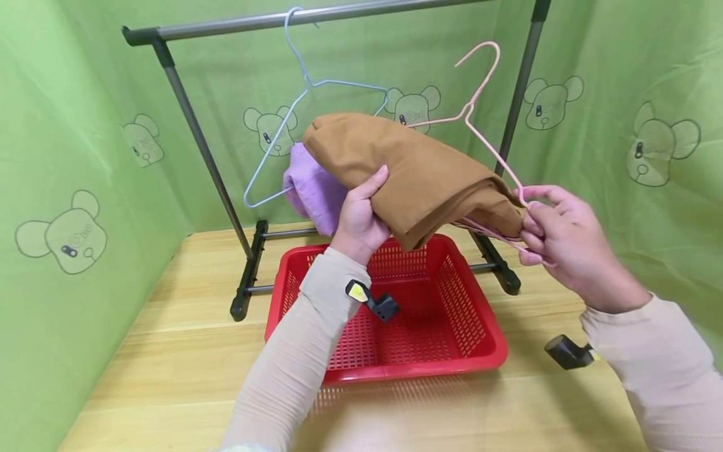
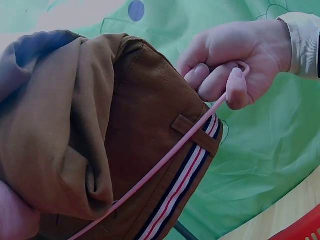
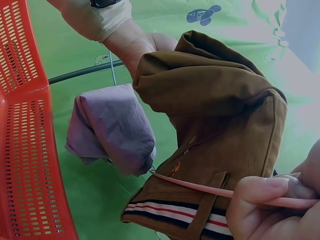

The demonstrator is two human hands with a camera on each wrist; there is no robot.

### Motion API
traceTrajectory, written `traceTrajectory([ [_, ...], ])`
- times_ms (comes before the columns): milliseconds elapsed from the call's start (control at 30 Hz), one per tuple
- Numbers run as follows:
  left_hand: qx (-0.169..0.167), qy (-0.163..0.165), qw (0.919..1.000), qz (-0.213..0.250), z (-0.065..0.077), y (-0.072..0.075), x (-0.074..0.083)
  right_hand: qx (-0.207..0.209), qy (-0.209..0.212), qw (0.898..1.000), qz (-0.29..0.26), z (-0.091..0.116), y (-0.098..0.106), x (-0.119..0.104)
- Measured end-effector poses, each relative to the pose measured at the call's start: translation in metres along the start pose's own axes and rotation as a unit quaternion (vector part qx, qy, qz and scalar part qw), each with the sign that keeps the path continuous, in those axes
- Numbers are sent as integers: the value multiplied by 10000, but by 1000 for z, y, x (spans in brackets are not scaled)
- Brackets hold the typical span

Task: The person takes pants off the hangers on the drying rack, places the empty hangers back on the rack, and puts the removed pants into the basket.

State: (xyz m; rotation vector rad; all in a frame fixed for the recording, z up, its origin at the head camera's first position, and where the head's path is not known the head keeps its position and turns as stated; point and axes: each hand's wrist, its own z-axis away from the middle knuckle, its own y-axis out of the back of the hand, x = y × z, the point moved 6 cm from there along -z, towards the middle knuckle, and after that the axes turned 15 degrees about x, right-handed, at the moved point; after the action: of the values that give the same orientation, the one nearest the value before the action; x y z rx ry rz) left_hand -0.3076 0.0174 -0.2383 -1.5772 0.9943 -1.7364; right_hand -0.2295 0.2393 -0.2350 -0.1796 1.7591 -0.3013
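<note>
Brown trousers [image 1: 407, 163] lie folded across the bar of a pink wire hanger [image 1: 497, 154], held up above a red basket. My left hand [image 1: 364, 220] grips the folded legs, thumb on top and fingers hidden underneath. At the hanger's right corner, my right hand [image 1: 570, 242] pinches the wire between thumb and fingers, close beside the trousers. The left wrist view shows the striped waistband [image 2: 181, 182] with a belt loop, and the pink bar [image 2: 167, 157] passing over it. The hanger's hook points up, free of the rail.
A blue hanger [image 1: 273, 147] with a folded purple garment [image 1: 313, 188] hangs from the metal rail [image 1: 361, 10] at left. The red basket [image 1: 418, 370] stands on the wooden table [image 1: 147, 376], partly between the rack's feet. Green curtains [image 1: 62, 144] surround the table.
</note>
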Motion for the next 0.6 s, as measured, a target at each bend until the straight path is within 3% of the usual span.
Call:
traceTrajectory([
  [200, -28, -141, 9998, 113, 1, 2, 2, 113, -57, 9999, 88, -2, 3, 2],
  [600, -203, -127, 9996, 163, 5, 5, 7, 187, -53, 9997, 118, -4, 7, 3],
])
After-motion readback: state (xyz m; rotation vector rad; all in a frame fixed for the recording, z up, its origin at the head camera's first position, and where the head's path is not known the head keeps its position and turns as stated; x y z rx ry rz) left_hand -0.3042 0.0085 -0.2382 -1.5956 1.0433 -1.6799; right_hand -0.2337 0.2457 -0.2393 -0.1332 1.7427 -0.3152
